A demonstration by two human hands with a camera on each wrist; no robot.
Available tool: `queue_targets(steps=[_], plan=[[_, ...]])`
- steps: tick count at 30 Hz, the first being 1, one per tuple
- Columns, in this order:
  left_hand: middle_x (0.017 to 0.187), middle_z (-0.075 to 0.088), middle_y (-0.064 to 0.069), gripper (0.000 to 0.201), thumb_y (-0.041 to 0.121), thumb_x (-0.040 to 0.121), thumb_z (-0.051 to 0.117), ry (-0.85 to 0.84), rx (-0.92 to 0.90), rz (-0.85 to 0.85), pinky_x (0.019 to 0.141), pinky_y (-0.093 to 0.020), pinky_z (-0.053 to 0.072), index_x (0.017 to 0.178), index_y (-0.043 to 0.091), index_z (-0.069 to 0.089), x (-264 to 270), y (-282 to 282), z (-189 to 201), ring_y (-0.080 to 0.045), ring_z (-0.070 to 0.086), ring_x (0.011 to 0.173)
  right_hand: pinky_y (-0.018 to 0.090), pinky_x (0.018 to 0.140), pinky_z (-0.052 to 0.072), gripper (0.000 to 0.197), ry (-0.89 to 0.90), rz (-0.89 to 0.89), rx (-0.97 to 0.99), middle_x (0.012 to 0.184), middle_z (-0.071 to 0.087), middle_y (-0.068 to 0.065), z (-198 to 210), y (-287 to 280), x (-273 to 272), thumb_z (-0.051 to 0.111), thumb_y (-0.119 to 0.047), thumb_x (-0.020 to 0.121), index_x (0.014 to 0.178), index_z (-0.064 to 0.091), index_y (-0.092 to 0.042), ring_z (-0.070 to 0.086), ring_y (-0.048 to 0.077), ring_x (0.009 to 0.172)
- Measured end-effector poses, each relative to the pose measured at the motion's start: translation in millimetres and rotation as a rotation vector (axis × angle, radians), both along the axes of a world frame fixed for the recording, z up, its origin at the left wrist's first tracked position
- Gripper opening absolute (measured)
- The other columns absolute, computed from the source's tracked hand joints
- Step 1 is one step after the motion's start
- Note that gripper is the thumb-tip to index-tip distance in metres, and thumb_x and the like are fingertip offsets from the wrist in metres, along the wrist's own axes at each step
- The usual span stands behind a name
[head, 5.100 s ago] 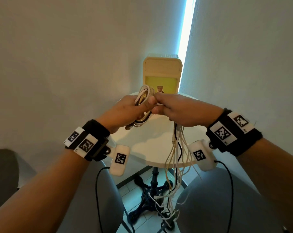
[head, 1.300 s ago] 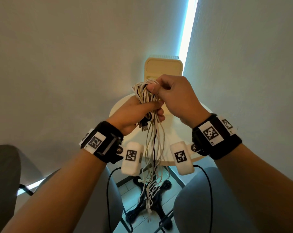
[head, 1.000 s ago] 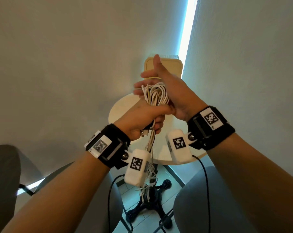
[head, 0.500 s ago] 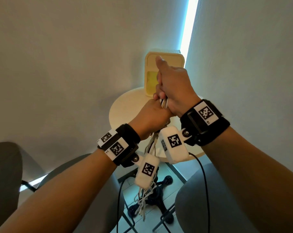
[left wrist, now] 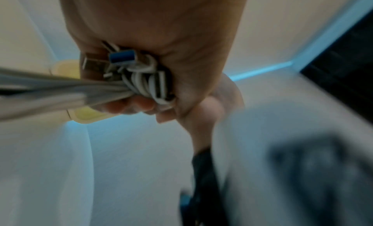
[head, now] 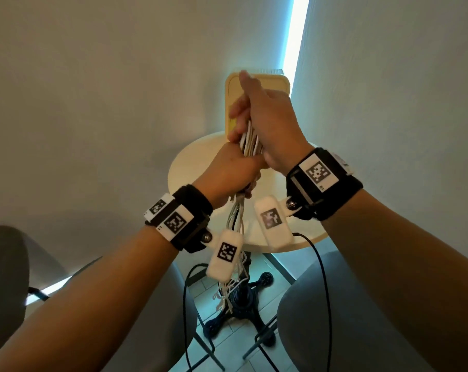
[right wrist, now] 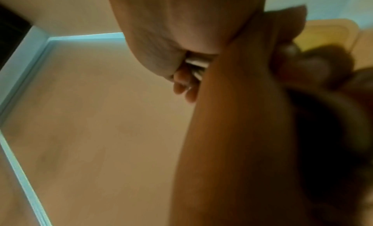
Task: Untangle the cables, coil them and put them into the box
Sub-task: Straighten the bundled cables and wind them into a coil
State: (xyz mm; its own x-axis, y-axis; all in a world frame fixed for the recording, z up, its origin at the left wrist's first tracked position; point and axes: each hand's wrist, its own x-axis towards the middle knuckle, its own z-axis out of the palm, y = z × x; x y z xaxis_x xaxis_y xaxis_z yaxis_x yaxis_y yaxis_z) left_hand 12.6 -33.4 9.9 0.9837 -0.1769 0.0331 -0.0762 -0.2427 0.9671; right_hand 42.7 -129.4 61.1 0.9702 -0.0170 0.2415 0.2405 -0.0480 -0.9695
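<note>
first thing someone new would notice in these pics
The eye lands on the two hands raised together at the centre of the head view: the left hand grips a thick bundle of white cables, and the right hand wraps over the top of it. Loose cable ends trail down toward the floor, past the round table. Behind the hands, a pale box with a yellow inside stands on the table in the corner.

- Left hand (left wrist: 153, 30): fingers curled round a bundle of cables (left wrist: 145, 84), white loops packed in the fist.
- Connectors at the fist's opening: one blue-tipped plug (left wrist: 123, 58), one metal plug (left wrist: 93, 65).
- Loose cable lengths run off leftward, blurred.
- Yellow box (left wrist: 88, 116) behind the fingers, partly hidden.
- Right side: dark blurred shapes, unidentifiable.
</note>
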Motion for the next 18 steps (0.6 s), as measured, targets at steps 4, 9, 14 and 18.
queue_targets(steps=[4,9,14,18], plan=[[0.057,0.045,-0.004,0.024,0.011,0.1,0.067,0.053,-0.209,0.004,0.056,-0.036,0.052,0.079,0.01,0.055,8,18,8,-0.023,0.047,0.051,0.046,0.097,0.059,0.067,0.016,0.162,-0.139,0.112,0.075,0.007,-10,-17,2,0.042,-0.074,0.098,0.12,0.068,-0.016,0.073,0.022,0.104],[0.063,0.056,-0.006,0.027,0.028,0.098,0.075,0.055,-0.378,0.082,0.062,-0.038,0.057,0.094,0.004,0.064,17,29,14,-0.022,0.06,0.058,0.047,0.087,0.061,0.071,0.139,0.448,-0.153,0.098,0.07,0.009,-54,-13,-16,0.042,-0.076,0.098,0.121,0.057,-0.01,0.07,0.025,0.087],[0.068,0.059,-0.003,0.033,0.035,0.094,0.081,0.026,-0.499,0.11,0.065,-0.035,0.056,0.078,0.014,0.062,24,32,20,-0.017,0.058,0.061,0.042,0.076,0.062,0.073,0.266,0.601,-0.047,0.086,0.07,0.019,-72,-12,-24,0.059,-0.064,0.091,0.13,0.053,-0.003,0.07,0.03,0.076],[0.064,0.052,-0.002,0.036,0.038,0.097,0.078,0.049,-0.546,0.135,0.062,-0.035,0.057,0.076,0.016,0.057,27,38,20,-0.017,0.053,0.057,0.038,0.065,0.056,0.037,0.291,0.612,-0.091,0.067,0.052,0.005,-73,-21,-29,0.058,-0.041,0.104,0.106,0.062,-0.004,0.054,0.021,0.059]])
